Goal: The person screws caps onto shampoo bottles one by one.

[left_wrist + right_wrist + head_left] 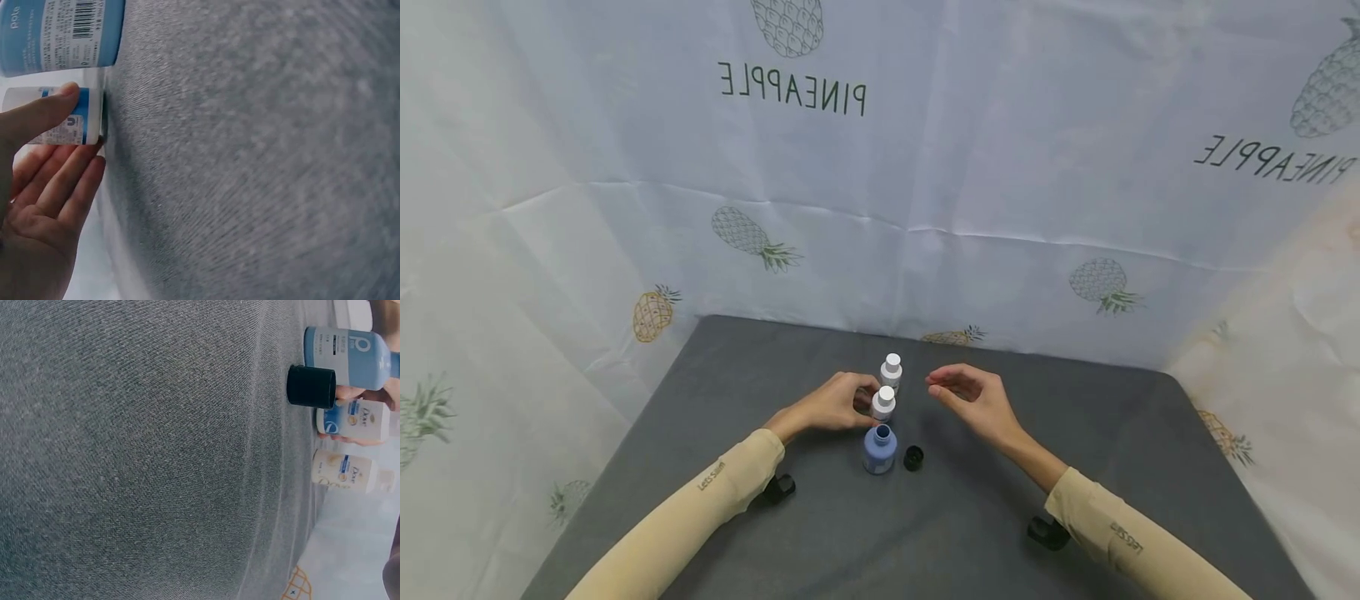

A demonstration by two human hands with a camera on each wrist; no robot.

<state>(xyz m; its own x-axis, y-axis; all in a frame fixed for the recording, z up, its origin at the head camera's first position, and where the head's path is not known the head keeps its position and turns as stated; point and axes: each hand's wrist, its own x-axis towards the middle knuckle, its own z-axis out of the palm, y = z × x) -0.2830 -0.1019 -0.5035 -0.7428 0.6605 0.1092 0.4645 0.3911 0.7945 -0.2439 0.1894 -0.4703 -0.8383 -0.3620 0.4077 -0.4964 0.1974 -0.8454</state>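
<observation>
My left hand (pixel 831 406) has its thumb on one side and its fingers on the other side of a small white Dove bottle (pixel 883 407) with a blue band, upright on the table. Behind it stands a second white Dove bottle (pixel 891 377), also capped. Nearest to me is a larger blue bottle (pixel 879 458), its neck uncovered. A black cap (pixel 913 457) lies just right of that bottle. My right hand (pixel 983 406) hovers to the right of the bottles, fingers loosely bent, with nothing in it. In the left wrist view, the thumb rests on the held bottle's label (pixel 65 134).
A dark grey cloth covers the table (pixel 760 542). White curtains (pixel 970 167) printed with pineapples hang behind the table and along both sides. Black straps (pixel 779 488) show under both wrists, close over the tabletop.
</observation>
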